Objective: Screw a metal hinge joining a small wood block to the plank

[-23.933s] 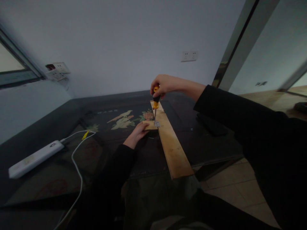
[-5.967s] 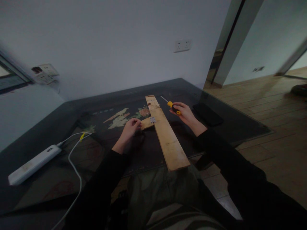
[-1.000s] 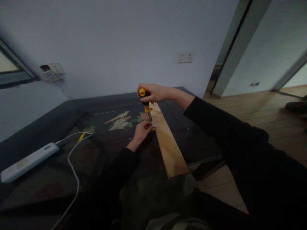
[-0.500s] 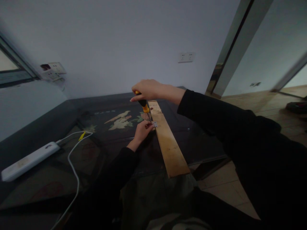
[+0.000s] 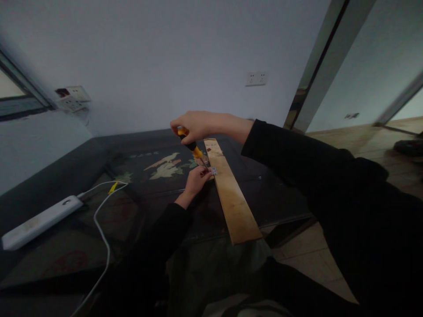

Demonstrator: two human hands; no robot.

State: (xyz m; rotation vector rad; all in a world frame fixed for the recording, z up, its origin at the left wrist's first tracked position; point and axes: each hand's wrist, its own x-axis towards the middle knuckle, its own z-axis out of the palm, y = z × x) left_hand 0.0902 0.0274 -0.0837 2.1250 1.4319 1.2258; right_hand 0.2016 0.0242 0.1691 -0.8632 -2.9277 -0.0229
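Observation:
My right hand [image 5: 194, 125] is closed around the yellow and black handle of a screwdriver [image 5: 197, 152]. The screwdriver slants, its handle leaning left and its shaft running down to a small silver hinge [image 5: 213, 171]. That hinge lies at the left edge of a long wooden board [image 5: 235, 198]. My left hand [image 5: 197, 179] pinches the hinge beside the screwdriver's tip, and its fingers partly cover the metal. Whether a screw sits under the tip is too small to tell.
The board lies on a dark glossy table [image 5: 158, 202] with a painted bird pattern, its near end reaching the table's front edge. A white power strip [image 5: 42, 222] with a white cable [image 5: 101, 229] is on the left. Behind stands a wall with a socket [image 5: 256, 79].
My right hand has moved a little left, tilting the screwdriver's handle further left while its tip stays at the hinge. My left hand and the board have hardly moved.

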